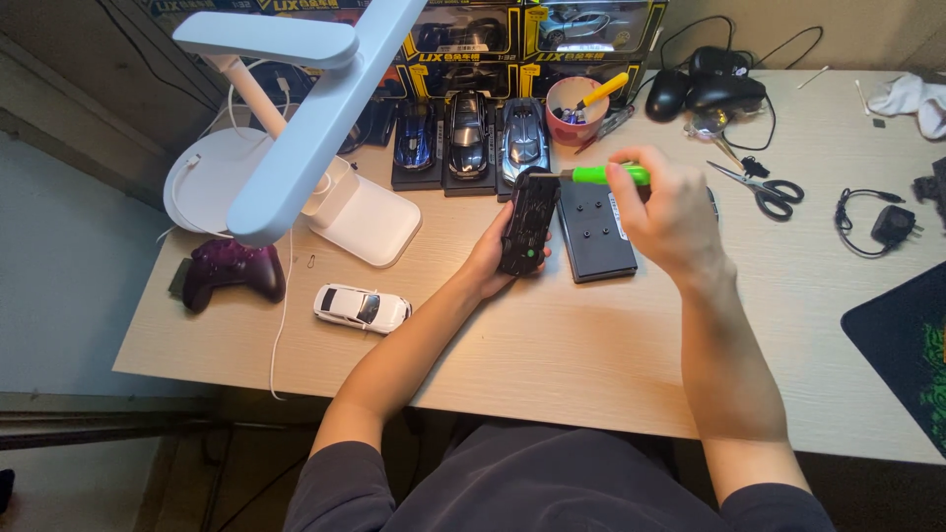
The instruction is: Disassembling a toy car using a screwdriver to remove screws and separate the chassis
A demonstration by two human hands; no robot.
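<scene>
- Black toy car [528, 223] is flipped belly-up, off its black base plate [594, 231], which lies mid-tabletop beside it.
- Left hand [493, 258] cups the car from below, fingers wrapped around it.
- Right hand [670, 217] pinches a green-handled screwdriver [597, 175], tip at the car's far end — looks like screws aren't all out yet.

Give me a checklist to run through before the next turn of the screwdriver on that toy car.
1. Left hand grips the black toy car, underside up: ok.
2. Right hand holds the green screwdriver: ok.
3. Tip reaches the car's upper end: ok; seated in a screw: cannot tell.
4. Black base plate lies flat on the desk beside the car: ok.
5. Lamp stands apart from both hands: ok.
6. Loose screws on the desk: cannot tell.
</scene>
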